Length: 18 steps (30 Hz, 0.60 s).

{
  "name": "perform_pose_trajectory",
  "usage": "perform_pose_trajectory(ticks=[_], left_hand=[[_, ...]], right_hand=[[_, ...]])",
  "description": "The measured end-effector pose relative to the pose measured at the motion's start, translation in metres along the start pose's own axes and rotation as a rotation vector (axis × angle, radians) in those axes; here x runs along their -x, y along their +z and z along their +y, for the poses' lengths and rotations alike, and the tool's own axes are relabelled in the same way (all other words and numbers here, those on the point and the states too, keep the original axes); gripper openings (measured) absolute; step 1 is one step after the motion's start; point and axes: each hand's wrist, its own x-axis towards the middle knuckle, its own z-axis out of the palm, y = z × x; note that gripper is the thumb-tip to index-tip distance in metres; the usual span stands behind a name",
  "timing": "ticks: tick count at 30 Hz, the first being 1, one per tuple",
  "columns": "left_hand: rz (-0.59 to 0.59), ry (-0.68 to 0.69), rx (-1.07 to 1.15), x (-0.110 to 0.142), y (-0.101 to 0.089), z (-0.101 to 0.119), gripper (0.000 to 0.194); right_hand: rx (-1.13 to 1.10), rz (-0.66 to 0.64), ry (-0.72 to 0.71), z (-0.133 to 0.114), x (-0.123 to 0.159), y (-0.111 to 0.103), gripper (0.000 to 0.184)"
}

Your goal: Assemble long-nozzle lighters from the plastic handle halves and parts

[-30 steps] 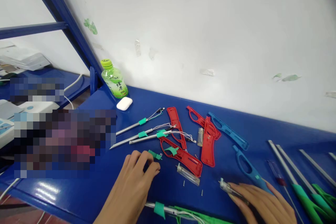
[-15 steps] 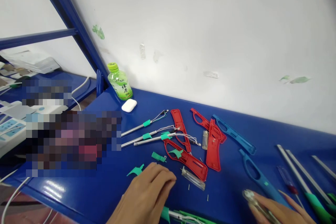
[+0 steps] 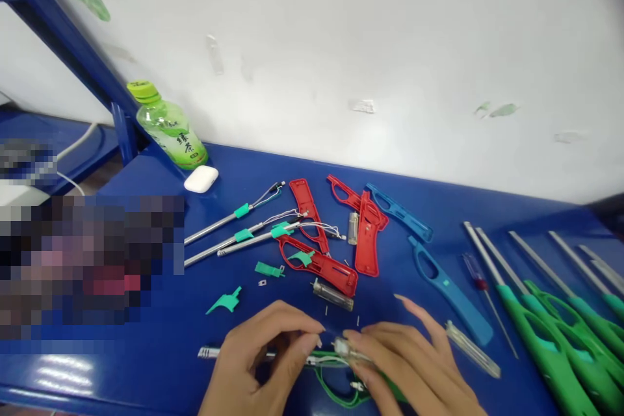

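My left hand (image 3: 268, 351) is closed, thumb and forefinger pinched round a tiny pale piece that I cannot make out. Facing it, my right hand (image 3: 409, 364) grips a clear lighter fuel tank (image 3: 347, 348) by its body, metal valve end towards the left fingertips. Beneath both hands lies a green lighter handle half (image 3: 336, 396) with a metal tube (image 3: 208, 352) and pale wires, partly hidden by the fingers. Just beyond the hands are another clear fuel tank (image 3: 336, 297), small screws (image 3: 326, 310) and a green trigger (image 3: 227, 301).
Red handle halves (image 3: 366, 240) and blue ones (image 3: 451, 292) lie further back, beside wired metal tubes (image 3: 217, 229). At right are a screwdriver (image 3: 480, 283), a loose tank (image 3: 472, 350) and several green lighters (image 3: 531, 344). A tea bottle (image 3: 170, 133) and white case (image 3: 201, 179) stand back left.
My right hand has come in from the right with the fuel tank, over the green handle half. My left hand has drawn nearer to it, and the view has shifted right.
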Motion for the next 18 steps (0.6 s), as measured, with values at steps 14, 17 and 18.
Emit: perform_pose_trajectory(ticks=[14, 17, 18], left_hand=[[-0.044, -0.186, 0.180, 0.006, 0.004, 0.005, 0.028], [-0.037, -0.205, 0.183, 0.007, 0.006, 0.008, 0.036], [-0.030, -0.213, 0.187, 0.007, 0.007, 0.009, 0.040]], right_hand=[[0.039, -0.091, -0.059, 0.002, 0.001, 0.000, 0.025], [0.024, -0.085, -0.013, 0.003, 0.008, 0.001, 0.026], [0.014, -0.080, 0.005, 0.003, 0.010, 0.002, 0.025]])
